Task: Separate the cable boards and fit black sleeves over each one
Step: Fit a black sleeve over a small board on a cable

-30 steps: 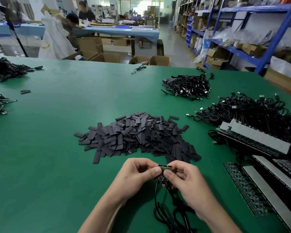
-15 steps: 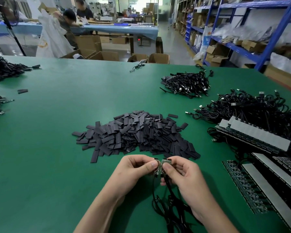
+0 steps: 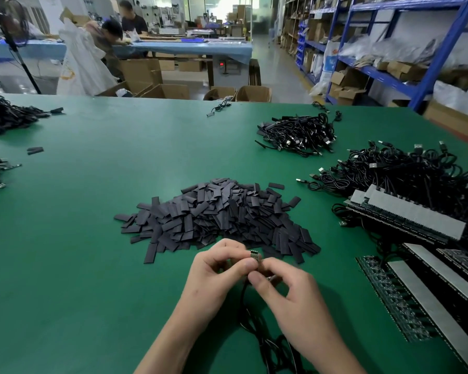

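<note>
both hands, left hand (image 3: pixel 216 276) and right hand (image 3: pixel 295 295), fingertips pinched on small cable boards (image 3: pixel 255 256) above green worktop (image 3: pixel 79 265), near sleeve pile (image 3: pixel 216 214)

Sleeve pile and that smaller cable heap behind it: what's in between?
Bare green table between sleeve pile and cable heap, except one stray sleeve beside the pile, in the head view.

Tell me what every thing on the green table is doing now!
left hand, pinching the small board
right hand, pinching it too
small board, held up, bare, no sleeve on
black sleeves, loose heap on the table
board strips, lying at the right, not split
cable, hanging from the board
</note>
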Demonstrator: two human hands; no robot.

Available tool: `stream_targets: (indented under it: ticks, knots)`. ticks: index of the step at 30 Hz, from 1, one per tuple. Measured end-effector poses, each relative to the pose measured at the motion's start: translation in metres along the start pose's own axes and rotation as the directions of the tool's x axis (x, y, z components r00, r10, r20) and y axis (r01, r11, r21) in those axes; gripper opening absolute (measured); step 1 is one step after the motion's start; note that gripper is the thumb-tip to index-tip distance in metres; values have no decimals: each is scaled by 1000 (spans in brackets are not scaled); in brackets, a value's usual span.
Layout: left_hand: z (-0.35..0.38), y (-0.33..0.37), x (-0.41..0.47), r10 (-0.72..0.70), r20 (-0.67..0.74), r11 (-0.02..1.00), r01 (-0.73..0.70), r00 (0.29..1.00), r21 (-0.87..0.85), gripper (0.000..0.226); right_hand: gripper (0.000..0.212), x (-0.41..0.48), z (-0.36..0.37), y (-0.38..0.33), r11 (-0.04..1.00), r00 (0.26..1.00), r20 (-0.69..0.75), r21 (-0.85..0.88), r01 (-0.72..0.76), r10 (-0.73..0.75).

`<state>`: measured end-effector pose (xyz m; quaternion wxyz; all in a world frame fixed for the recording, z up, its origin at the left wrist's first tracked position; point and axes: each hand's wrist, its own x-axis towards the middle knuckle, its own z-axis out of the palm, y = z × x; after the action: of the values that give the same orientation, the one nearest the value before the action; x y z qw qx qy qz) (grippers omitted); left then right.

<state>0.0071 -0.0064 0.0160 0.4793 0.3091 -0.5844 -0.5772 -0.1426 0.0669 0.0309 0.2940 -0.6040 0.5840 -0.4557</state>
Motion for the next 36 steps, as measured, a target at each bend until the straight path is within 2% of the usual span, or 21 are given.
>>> stream_targets:
  ticks: [2,3,4,6,9,12,15,18,21,23,25,29,33,34,36]
  knots:
    - [3,5,-1,25,5,998,-25,1000,55,17,21,0,0,-3,986,998,18,160,-57,55]
    - [2,7,-1,42,-12,991,-40,999,124,19,25,0,-3,-6,947,996,30,306,-93,88]
    - [1,8,0,57,-51,975,-45,997,218,19,26,0,-7,-8,863,990,63,483,-144,130]
    - [-2,9,4,107,-166,902,-25,980,431,13,28,-1,-16,-12,614,971,166,753,-236,170]
    - [-8,8,15,178,-216,735,16,960,678,19,39,-2,-31,-10,342,962,217,902,-263,167]
    - [-11,11,37,191,-142,567,9,971,824,29,43,-1,-39,-8,222,959,228,939,-263,170]
    - [-11,15,69,213,-44,367,-38,976,929,41,44,-1,-41,-6,258,949,252,920,-295,189]
    - [-13,14,94,127,35,190,-59,991,980,50,34,0,-41,-4,370,925,292,854,-366,242]
    - [-18,9,106,60,74,120,-81,995,989,54,23,2,-38,-6,550,898,321,710,-439,301]
    - [-19,6,110,34,90,109,-93,995,990,56,23,3,-33,-6,605,889,331,651,-458,317]
    - [-20,3,112,17,93,124,-95,995,988,55,25,2,-27,-5,622,885,337,629,-466,322]
    - [-19,-3,110,17,70,229,-72,997,971,52,28,2,-21,-2,637,887,331,617,-462,322]
    - [-19,5,92,100,3,294,-33,995,955,48,29,2,-20,0,659,907,286,624,-420,307]
    - [-18,7,84,132,-29,348,-19,991,937,45,29,2,-20,0,660,911,273,629,-411,308]
    - [-15,12,63,163,-90,540,-13,982,841,40,30,3,-20,1,662,918,242,637,-395,315]
